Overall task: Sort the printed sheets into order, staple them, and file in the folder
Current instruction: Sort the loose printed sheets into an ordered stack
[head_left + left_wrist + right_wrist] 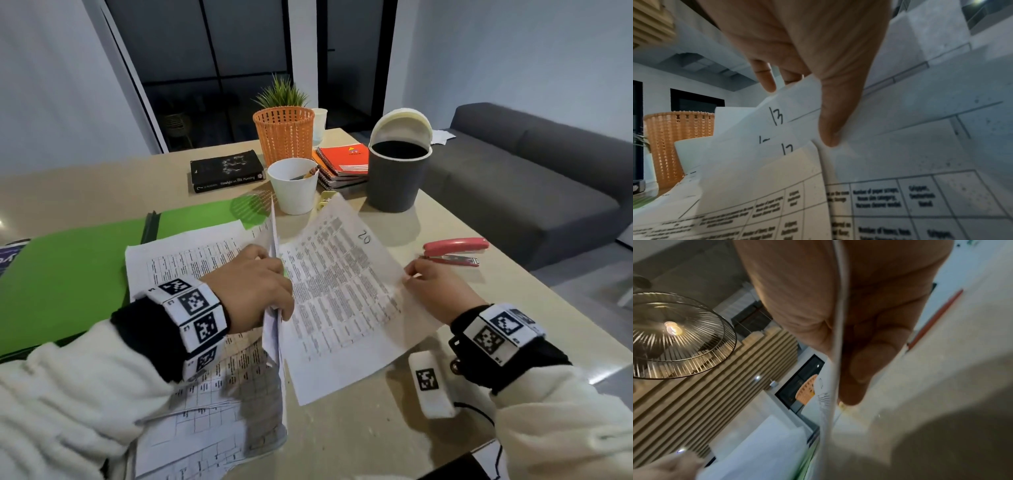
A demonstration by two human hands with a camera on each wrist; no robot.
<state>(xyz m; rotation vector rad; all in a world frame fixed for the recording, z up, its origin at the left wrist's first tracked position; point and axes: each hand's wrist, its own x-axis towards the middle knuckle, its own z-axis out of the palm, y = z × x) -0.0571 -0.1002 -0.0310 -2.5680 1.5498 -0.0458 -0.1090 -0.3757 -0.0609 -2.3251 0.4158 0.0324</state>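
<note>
My left hand has its grip clamped on a fanned bundle of printed sheets at frame centre. My right hand pinches the sheet marked 20 by its right edge, above the table. Green folder left, red stapler right.

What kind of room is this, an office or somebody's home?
Probably a home workspace or a small office lounge. A desk carries paperwork things: a green folder, a red stapler, spiral notebooks. A grey sofa beside it and a potted plant give it a lived-in feel.
</note>
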